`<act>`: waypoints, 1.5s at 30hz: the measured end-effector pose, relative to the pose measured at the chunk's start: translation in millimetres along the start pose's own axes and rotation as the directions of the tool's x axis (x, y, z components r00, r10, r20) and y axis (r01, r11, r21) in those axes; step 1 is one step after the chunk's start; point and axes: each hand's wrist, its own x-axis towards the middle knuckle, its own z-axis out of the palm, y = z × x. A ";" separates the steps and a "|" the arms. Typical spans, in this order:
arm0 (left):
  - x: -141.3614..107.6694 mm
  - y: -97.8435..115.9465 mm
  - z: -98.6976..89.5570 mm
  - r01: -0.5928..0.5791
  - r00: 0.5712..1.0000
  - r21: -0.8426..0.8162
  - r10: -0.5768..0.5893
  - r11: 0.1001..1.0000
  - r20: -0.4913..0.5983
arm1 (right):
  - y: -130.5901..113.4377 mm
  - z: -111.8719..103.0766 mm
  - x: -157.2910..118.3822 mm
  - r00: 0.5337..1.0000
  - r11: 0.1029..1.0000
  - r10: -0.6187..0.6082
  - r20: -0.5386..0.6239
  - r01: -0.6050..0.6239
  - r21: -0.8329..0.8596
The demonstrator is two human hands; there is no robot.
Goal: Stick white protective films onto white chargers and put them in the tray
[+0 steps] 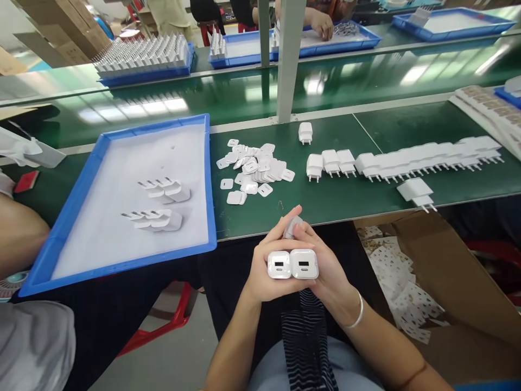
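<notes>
Two white USB charger plugs [304, 264] sit side by side in front of my body, their port faces turned up towards me. My left hand [260, 271] is closed around them, with fingers above and below. My right hand [331, 269] presses in from the right, behind the chargers. Its fingertips close on a small white piece [292, 227], partly hidden between the hands; I cannot tell if it is a cover plate. Beyond the hands lies a heap of white cover plates [256, 165] with port slots. Several charger plugs [427, 157] stand in a row to the right.
A blue-rimmed tray [212, 217] on the left holds two groups of chargers. An open cardboard box [459, 271] with scrap sheets is at lower right. A metal post [288, 60] rises behind the bench. A co-worker's hand [321, 24] reaches into a far tray; another person's arm [20, 233] is at left.
</notes>
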 end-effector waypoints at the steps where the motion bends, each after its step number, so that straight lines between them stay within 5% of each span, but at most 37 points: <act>1: -0.1 -1.5 0.9 -0.008 1.000 0.002 0.008 1.000 -0.016 | -0.7 0.2 -0.6 1.000 1.000 -0.008 -0.005 0.008 0.003; 6: 1.1 -8.2 4.5 -0.124 0.989 -0.008 0.123 0.992 -0.077 | -10.6 -5.6 -2.6 0.958 0.927 -0.284 0.034 0.284 -0.244; 10: 3.0 -6.9 7.4 -0.120 0.985 0.043 0.124 0.992 -0.116 | -19.3 -16.7 -3.0 0.738 0.585 -0.667 0.104 0.605 -0.540; 12: 4.2 -3.9 9.1 -0.111 0.982 0.074 0.120 0.991 -0.145 | -23.4 -21.6 -3.8 0.686 0.512 -0.719 0.114 0.633 -0.580; 21: 1.8 8.1 16.9 -0.183 0.956 0.443 0.263 0.878 -0.127 | -47.6 -33.6 -12.2 0.905 0.821 -0.362 0.223 0.423 -0.383; 27: -3.3 -0.5 12.5 -0.361 0.885 0.698 0.464 0.618 0.047 | -43.7 -35.2 -12.3 0.929 0.860 -0.350 0.123 0.370 -0.352; 35: -3.8 -11.9 7.7 -0.517 0.809 0.732 0.533 0.444 0.249 | -45.0 -30.4 -5.9 0.951 0.868 -0.272 0.148 0.309 -0.389; 37: -5.9 -13.9 9.6 -0.503 0.822 0.724 0.519 0.472 0.233 | -47.3 -30.9 -4.4 0.935 0.862 -0.322 0.150 0.355 -0.361; 41: -8.1 -9.8 14.3 -0.301 0.919 0.644 0.395 0.703 -0.002 | -57.1 -35.2 -10.5 0.884 0.803 -0.430 0.182 0.467 -0.370; 45: -5.0 -0.7 14.7 -0.149 0.958 0.544 0.258 0.826 -0.129 | -67.5 -39.8 -26.2 0.885 0.718 -0.405 0.231 0.464 -0.519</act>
